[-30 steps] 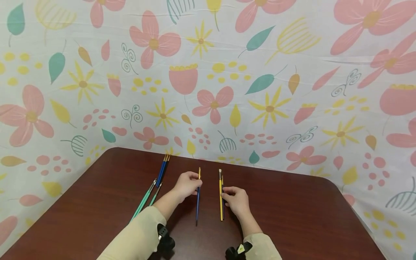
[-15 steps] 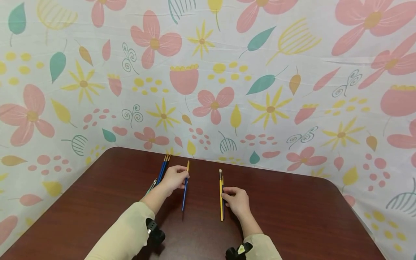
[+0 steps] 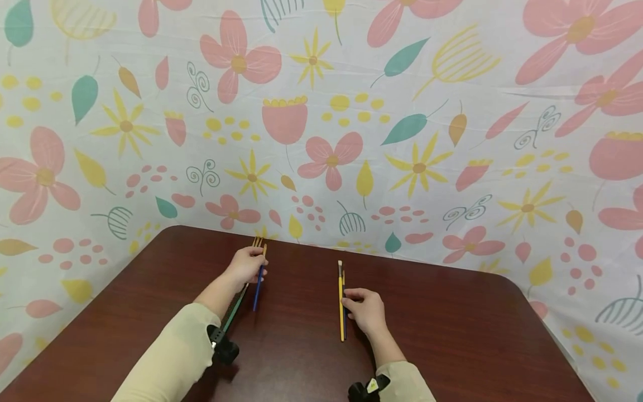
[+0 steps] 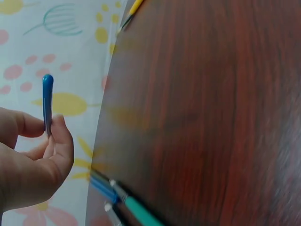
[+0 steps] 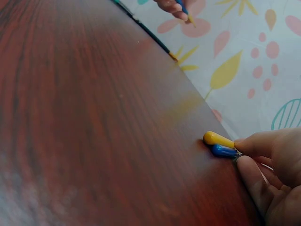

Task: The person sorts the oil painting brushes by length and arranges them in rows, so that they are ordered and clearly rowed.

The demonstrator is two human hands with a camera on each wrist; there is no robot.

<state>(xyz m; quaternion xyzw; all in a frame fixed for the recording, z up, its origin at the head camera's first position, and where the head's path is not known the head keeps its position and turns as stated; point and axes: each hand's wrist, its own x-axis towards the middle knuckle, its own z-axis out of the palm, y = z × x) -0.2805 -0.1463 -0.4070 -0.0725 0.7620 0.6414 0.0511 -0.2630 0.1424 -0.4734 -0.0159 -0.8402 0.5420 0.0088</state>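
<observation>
My left hand [image 3: 257,267] pinches a blue paintbrush [image 3: 258,289] with a yellow tip and holds it above the brown table [image 3: 452,335], near the back left. The left wrist view shows its blue handle end [image 4: 47,99] between thumb and finger of that hand [image 4: 49,134]. Just beyond it lie more blue brushes [image 3: 257,242] with yellow tips. My right hand [image 3: 348,304] rests at mid-table, its fingertips pinching a yellow brush [image 3: 341,312] and a thin blue brush [image 3: 344,279] lying side by side. Their rounded ends [image 5: 217,139] show at my right fingers [image 5: 254,146].
Green brushes [image 3: 234,310] lie under my left forearm; one green handle [image 4: 141,212] and a blue one [image 4: 103,188] show in the left wrist view. A floral cloth [image 3: 321,111] hangs behind and round the table. The table's back edge runs close behind the brushes.
My left hand has carried the blue brush leftward and farther back, up to the group of blue brushes. My right hand and its two brushes have stayed put.
</observation>
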